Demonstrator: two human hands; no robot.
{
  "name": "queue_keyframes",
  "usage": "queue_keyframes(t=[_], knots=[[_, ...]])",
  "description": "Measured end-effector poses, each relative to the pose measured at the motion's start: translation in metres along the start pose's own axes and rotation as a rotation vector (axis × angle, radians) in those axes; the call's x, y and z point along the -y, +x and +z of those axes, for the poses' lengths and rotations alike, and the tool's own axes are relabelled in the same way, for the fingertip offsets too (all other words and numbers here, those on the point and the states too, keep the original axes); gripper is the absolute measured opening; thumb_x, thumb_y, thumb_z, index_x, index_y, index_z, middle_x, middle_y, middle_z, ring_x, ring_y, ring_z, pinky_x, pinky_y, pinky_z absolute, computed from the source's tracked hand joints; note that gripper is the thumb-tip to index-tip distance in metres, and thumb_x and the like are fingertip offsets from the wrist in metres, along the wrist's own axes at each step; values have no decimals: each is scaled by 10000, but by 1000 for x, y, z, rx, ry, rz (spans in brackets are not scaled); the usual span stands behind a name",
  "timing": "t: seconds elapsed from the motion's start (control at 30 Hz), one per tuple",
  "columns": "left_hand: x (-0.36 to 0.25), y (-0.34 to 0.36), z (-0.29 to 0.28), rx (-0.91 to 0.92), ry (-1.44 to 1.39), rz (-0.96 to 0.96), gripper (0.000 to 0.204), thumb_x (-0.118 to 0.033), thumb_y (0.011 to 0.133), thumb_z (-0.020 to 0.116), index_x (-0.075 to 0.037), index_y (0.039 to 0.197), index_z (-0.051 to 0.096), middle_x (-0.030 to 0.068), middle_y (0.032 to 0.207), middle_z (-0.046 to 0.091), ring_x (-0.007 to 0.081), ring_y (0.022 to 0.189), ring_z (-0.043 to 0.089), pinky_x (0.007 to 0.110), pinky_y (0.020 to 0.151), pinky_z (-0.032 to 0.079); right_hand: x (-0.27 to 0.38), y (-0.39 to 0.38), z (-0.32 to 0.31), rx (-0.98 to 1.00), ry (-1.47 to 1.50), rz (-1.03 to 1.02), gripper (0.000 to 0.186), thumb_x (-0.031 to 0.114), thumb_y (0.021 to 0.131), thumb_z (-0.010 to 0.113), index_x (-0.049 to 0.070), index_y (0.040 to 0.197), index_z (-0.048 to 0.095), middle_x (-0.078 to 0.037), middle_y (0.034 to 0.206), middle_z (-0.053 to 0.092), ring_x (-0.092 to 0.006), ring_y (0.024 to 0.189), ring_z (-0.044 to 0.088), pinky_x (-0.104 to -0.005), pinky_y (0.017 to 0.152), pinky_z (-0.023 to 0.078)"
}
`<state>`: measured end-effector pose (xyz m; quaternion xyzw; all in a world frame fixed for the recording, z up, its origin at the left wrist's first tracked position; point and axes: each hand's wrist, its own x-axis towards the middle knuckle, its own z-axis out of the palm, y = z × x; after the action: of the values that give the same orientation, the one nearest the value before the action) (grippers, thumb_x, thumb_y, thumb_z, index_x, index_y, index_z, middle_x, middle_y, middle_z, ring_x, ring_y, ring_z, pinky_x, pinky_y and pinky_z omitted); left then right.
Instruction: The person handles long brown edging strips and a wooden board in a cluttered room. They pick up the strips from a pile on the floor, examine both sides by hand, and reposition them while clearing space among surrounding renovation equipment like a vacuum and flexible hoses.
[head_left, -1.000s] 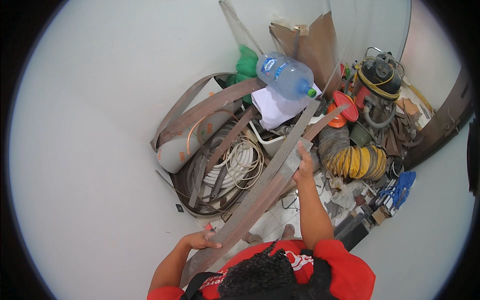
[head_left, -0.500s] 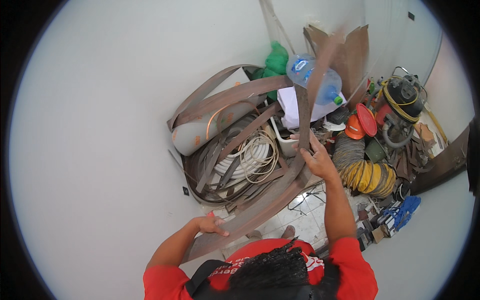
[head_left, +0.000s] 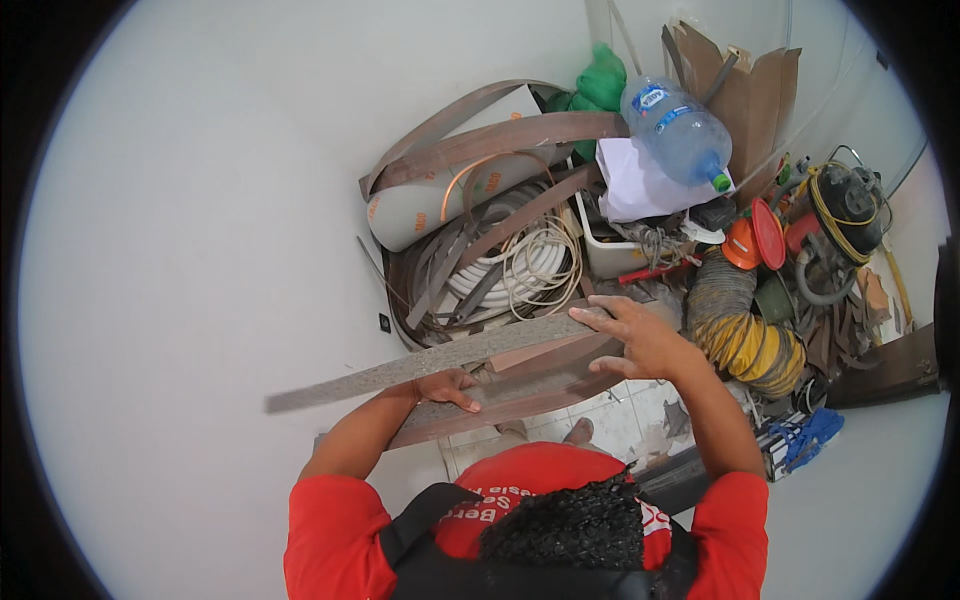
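A long flexible strip [head_left: 500, 410], brown on one face and speckled grey on the other, lies doubled across my front, its grey upper length [head_left: 360, 378] sticking out to the left. My left hand [head_left: 445, 390] is closed on the lower length, with the thumb over it; part of the hand is hidden by the upper length. My right hand [head_left: 630, 335] holds the strip at its right-hand bend, with fingers over the upper length and thumb on the lower part. Coiled white hose and cable [head_left: 520, 270] lie just beyond the strip.
Against the walls are a grey roll [head_left: 410, 215] draped with strips, a large water bottle [head_left: 675, 130], brown boards [head_left: 760, 90], a wet vacuum [head_left: 845, 205], a red lid [head_left: 768, 230], yellow ducting [head_left: 750, 340] and blue plastic [head_left: 810, 435]. My feet [head_left: 580, 430] stand on the tiled floor [head_left: 630, 430].
The strip has been bent back on itself, its raised far part swinging down and left across my front. My right hand has moved lower and my left hand higher.
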<state>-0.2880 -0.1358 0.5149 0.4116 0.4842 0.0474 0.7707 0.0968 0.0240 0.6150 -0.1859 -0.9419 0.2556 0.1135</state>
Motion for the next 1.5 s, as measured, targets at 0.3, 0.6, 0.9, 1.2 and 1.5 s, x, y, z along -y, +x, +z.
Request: queue_keyframes(t=[0.3,0.6,0.9,1.2,1.5], knots=[[-2,23,24,-149,242,144,637,-361,840,764,67,1281,597,145,1167,672,227,1108,599,353,989,451,24,-11,61,184,-298,120,1201,662,582,831,247,1565,280,-272,1515,347,-535,1380,329,-594,1132,293],[-9,36,25,-160,335,167,651,-399,854,737,64,1288,592,172,1197,656,264,1139,590,366,1007,444,37,-12,93,186,-331,190,1231,701,589,803,239,1579,237,-301,1532,308,-553,1387,303,-660,1124,234],[-19,49,30,-159,404,203,667,-436,867,710,61,1295,586,200,1226,640,300,1169,580,380,1025,437,36,-14,156,-109,-365,234,1029,533,681,818,183,1527,349,-276,1485,369,-528,1321,369,-648,1119,240],[-26,48,26,-142,460,200,686,-474,880,683,57,1301,581,227,1255,624,336,1200,570,394,1044,429,20,3,184,-222,-272,210,860,347,705,809,152,1461,449,-220,1373,490,-474,1258,447,-603,1101,311],[-26,24,-14,-31,657,168,706,-511,893,656,54,1308,575,255,1285,609,373,1231,560,407,1062,422,-7,10,204,-24,-381,-13,569,222,911,546,158,1471,469,-210,1250,587,-457,1162,541,-596,1065,356]])
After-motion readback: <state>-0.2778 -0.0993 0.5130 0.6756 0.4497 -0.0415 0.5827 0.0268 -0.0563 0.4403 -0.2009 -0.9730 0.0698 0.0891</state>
